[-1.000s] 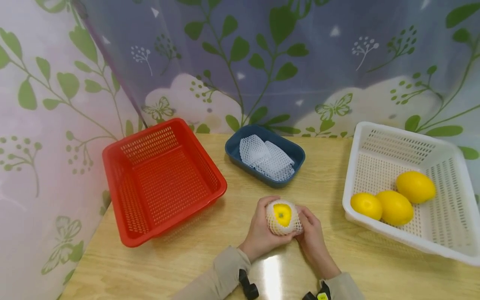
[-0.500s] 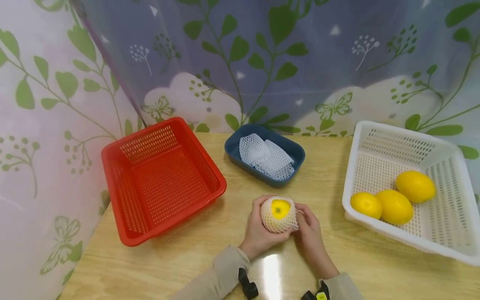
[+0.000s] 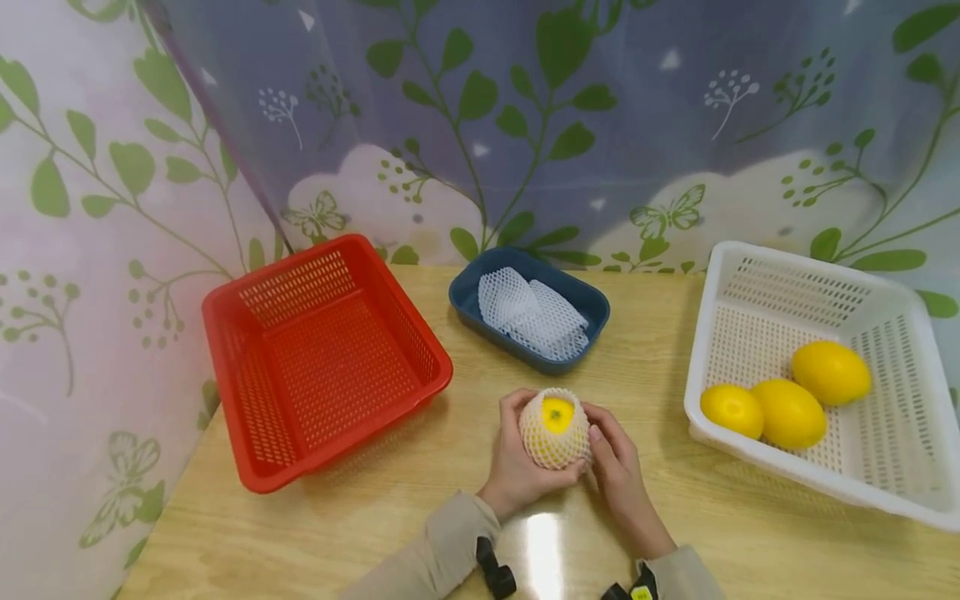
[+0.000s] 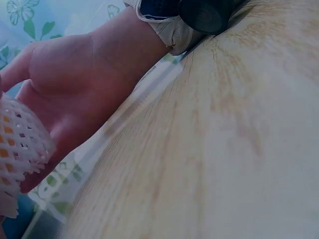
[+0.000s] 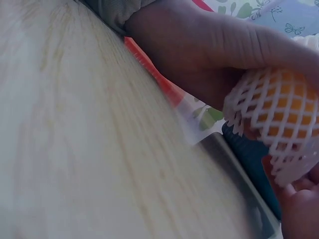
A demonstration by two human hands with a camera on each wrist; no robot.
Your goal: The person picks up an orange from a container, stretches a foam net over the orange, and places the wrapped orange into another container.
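Right now, holding a yellow fruit (image 3: 557,414) between two hands, on the near side of the blue tray (image 3: 581,293) and apart from it. Wrapped round the sides in a white foam net (image 3: 553,455), with the stem end uncovered and turned up toward the head view. Cupping the fruit from its left with the left hand (image 3: 517,462), with fingers curled round the far side and the thumb along the near side. Pinching the net at the fruit's right with the right hand (image 3: 618,475), with the thumb against the mesh. Cannot tell how far the right fingertips reach behind. Showing orange-yellow skin through the mesh in the right wrist view, with a loose hem running past the fruit.

Folded inside the blue tray, white foam netting (image 3: 532,315). Set to the left of the tray, near it, a red basket (image 3: 333,367). Placed well to the right of the tray, a white basket (image 3: 888,454), with three loose yellow fruits (image 3: 789,415) lying close together inside. Spread under the tray, a wood-grain table (image 3: 300,533). Hung behind the tray, a leaf-patterned curtain (image 3: 645,125).
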